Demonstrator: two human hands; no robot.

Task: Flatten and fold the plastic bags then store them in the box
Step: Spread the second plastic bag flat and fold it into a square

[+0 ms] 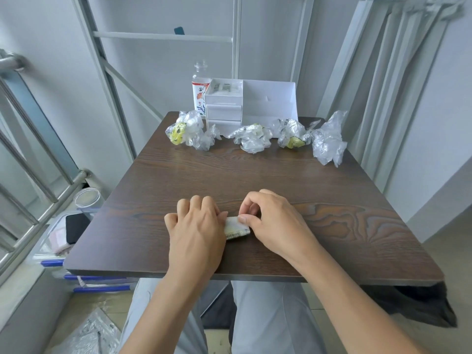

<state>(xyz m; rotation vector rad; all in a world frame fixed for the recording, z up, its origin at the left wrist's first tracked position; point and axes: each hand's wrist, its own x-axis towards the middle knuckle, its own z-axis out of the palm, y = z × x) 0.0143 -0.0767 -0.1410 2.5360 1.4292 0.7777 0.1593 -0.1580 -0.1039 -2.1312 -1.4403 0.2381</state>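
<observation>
2 hands meet on the folded bag (236, 229), lying crosswise near the surface's (255, 175) front edge: the left hand (195, 226) presses it with flat fingers (208, 204), the right hand (270, 221) pinches its right end, the box (251, 103) far beyond.

Glossy crinkled plastic bags (251, 139), wood-grain table (255, 175)

Bare table (255, 175) ahead; crumpled bags (251, 139) crowd before the box (250, 103).

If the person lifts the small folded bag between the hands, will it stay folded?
Probably not alone: the folded bag is thin plastic, pressed by the left hand and pinched by the right hand, so it may spring open. It looks light and floppy.
</observation>
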